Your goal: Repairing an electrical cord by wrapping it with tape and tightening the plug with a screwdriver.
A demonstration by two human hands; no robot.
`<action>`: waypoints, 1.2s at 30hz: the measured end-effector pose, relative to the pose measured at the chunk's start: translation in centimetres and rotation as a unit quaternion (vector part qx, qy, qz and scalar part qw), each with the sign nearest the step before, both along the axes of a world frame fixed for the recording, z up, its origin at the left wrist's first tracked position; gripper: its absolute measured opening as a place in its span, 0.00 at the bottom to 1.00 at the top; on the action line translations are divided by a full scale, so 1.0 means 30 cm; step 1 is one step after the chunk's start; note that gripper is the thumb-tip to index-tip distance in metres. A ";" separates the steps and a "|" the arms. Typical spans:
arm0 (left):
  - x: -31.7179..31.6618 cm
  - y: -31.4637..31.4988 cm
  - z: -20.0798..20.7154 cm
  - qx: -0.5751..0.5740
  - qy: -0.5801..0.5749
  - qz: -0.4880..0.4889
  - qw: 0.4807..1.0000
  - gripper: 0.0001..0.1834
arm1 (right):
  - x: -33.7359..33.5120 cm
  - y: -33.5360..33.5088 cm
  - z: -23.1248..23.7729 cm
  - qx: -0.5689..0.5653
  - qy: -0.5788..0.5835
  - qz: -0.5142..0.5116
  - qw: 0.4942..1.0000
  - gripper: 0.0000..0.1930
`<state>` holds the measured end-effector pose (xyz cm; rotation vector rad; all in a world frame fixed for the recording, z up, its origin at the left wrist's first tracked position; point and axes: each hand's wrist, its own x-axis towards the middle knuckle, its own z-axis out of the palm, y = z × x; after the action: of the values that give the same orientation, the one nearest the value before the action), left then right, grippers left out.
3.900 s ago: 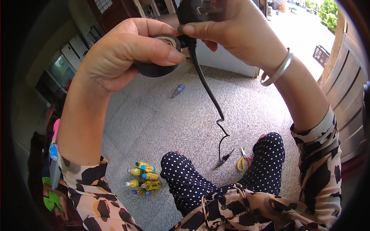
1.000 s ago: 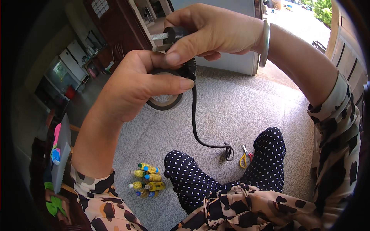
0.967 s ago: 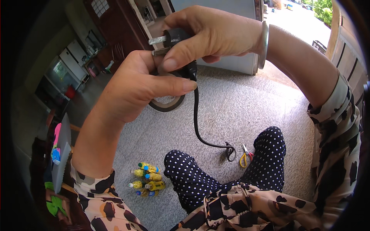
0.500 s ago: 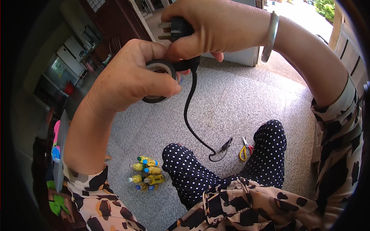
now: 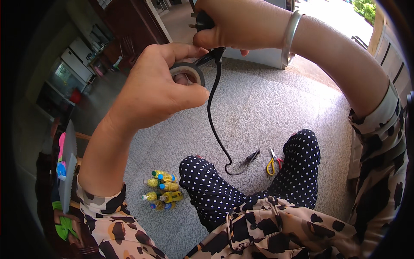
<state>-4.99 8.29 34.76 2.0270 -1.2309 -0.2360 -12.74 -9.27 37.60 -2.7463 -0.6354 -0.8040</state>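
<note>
My left hand [image 5: 159, 86] is closed around a roll of black electrical tape [image 5: 199, 74], thumb and fingers gripping its ring. A strip of tape runs from the roll to the neck of a black power plug [image 5: 204, 20]. Above and to the right, my right hand [image 5: 241, 23] grips that plug, its metal prongs pointing left. From the plug's neck a black cord [image 5: 210, 110] hangs down to the floor between my knees. The cord's far end [image 5: 250, 159] lies there, a dark connector whose kind I cannot make out.
Scissors with yellow and red handles [image 5: 272, 164] lie on the speckled floor [image 5: 172, 142] by my right knee. Several small bottles of yellow liquid [image 5: 166, 187] stand bunched left of my left leg. A table edge [image 5: 68, 172] is at the far left; an open doorway [image 5: 332, 26] is at upper right.
The plug and right hand have moved slightly up. The tape roll has turned and shifted right in my left hand, whose thumb has also moved right. The cord's lower bend has slid left.
</note>
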 end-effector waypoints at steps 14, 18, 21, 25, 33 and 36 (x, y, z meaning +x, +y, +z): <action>0.004 -0.024 -0.119 -0.091 -0.086 0.029 0.992 0.23 | 0.193 0.010 -0.121 -0.091 -0.012 -0.153 0.984 0.15; 0.005 -0.064 -0.182 -0.124 -0.147 0.037 0.981 0.21 | 0.234 0.033 -0.158 -0.040 -0.036 -0.164 0.985 0.17; 0.001 -0.085 -0.221 -0.140 -0.056 0.020 0.988 0.17 | 0.214 0.026 -0.171 0.047 0.163 -0.221 0.960 0.12; 0.003 -0.111 -0.272 -0.243 -0.019 0.009 0.970 0.11 | 0.162 0.015 -0.163 0.321 0.273 -0.204 0.884 0.10; 0.040 -0.091 -0.293 -0.294 -0.082 0.019 0.952 0.10 | 0.118 -0.093 -0.153 0.570 0.470 0.177 0.650 0.12; 0.043 -0.088 -0.286 -0.288 -0.015 0.019 0.957 0.10 | 0.110 -0.123 -0.170 0.558 0.440 0.197 0.675 0.12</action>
<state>-3.69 5.65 26.17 1.5444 -1.1157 0.1611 -9.45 -12.97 32.49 -1.4219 -0.2878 0.2767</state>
